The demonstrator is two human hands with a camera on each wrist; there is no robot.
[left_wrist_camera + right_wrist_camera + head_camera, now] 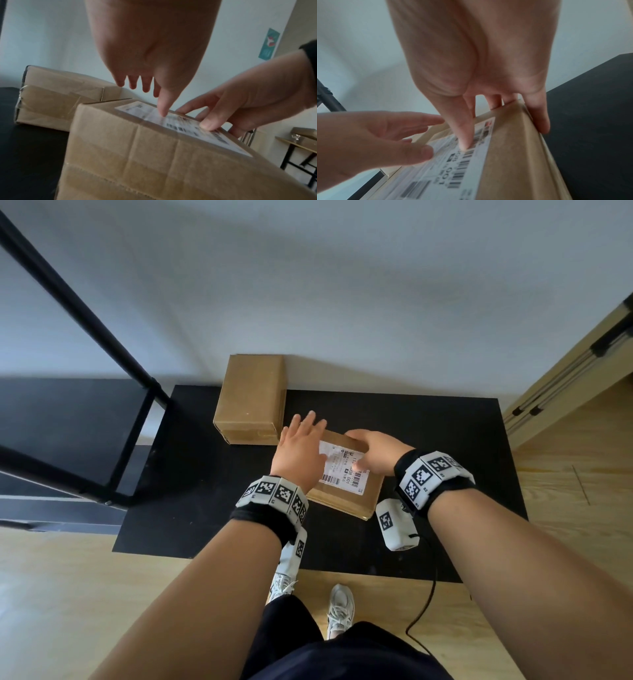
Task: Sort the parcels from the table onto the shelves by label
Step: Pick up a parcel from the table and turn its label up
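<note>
Parcels: the labelled parcel (346, 474) lay on the black table (445, 440); right hand (375, 451) gripped its far edge, left hand (299, 448) hovered open. Pickup seemed underway; next, the left must close on its side, then read the label (342, 465).

Plain indoor sorting room: black metal shelving (68, 313) at upper left, low black table (428, 440), taped cardboard parcels (251, 398), wood floor (68, 594).

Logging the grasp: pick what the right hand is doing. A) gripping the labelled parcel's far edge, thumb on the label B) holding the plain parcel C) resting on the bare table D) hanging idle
A: the right hand curls over the labelled parcel, thumb on its label.
</note>
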